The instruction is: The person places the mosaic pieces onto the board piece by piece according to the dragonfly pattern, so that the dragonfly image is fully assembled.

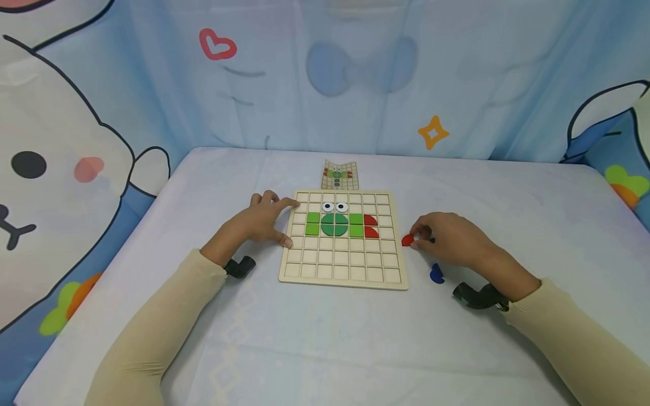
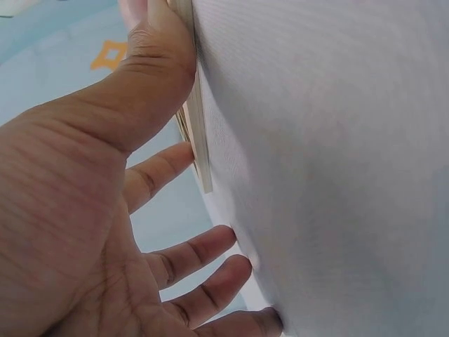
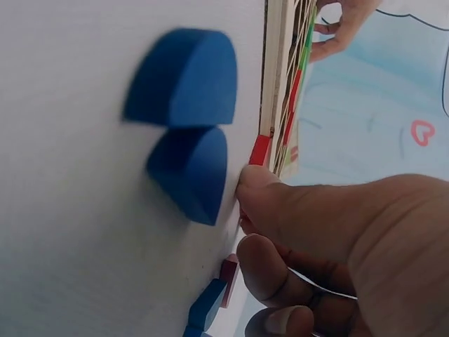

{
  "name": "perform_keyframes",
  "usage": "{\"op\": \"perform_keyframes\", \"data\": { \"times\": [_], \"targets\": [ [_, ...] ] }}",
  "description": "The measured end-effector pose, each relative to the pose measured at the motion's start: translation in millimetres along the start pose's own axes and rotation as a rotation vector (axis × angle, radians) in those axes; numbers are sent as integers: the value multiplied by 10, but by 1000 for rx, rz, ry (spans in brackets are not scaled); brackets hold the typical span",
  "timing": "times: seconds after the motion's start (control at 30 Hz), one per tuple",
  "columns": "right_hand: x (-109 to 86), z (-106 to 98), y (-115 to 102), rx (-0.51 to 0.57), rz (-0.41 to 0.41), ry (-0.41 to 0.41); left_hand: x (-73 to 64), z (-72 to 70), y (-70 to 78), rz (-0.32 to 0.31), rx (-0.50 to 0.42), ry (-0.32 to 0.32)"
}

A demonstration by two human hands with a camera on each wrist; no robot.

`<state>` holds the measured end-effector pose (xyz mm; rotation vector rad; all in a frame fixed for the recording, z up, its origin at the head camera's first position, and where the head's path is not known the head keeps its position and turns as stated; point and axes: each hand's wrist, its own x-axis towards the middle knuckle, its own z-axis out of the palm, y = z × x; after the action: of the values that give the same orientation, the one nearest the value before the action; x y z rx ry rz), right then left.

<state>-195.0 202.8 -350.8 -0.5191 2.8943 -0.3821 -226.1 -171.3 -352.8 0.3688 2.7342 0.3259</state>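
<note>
A wooden grid board (image 1: 343, 285) lies flat on the table. Placed in it are two eye pieces (image 1: 334, 207), green quarter-circles (image 1: 327, 230) forming a disc, light-green squares (image 1: 312, 223) and two red quarter-circles (image 1: 372, 232). My left hand (image 1: 261, 219) rests at the board's left edge, thumb and index finger touching it, fingers spread. Just off the board's right side, my right hand (image 1: 452, 239) pinches a red quarter-circle piece (image 3: 259, 149) between thumb and fingers. Two blue quarter-circle pieces (image 3: 188, 172) lie near that hand.
Behind the board stands a small pattern card (image 1: 339, 176) showing a similar figure. More red (image 3: 229, 279) and blue pieces (image 3: 208, 305) lie beyond the right hand's fingers. A printed blue curtain (image 1: 355, 84) hangs along the table's back edge.
</note>
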Motion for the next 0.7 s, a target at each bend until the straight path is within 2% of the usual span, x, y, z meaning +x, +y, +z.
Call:
{"op": "perform_keyframes", "data": {
  "times": [0.2,0.4,0.6,0.7],
  "targets": [
    [-33,-17,-17,8,5,-10,-8,-15,23,-6,4,-9],
    [-51,-29,-29,32,30,14,-14,-14,20,-11,7,-4],
    [-30,-97,-78,7,-3,78,-13,-12,20,-6,8,2],
    [16,-131,-176,-2,-16,79,-14,-12,19,-6,12,0]
  ]
}}
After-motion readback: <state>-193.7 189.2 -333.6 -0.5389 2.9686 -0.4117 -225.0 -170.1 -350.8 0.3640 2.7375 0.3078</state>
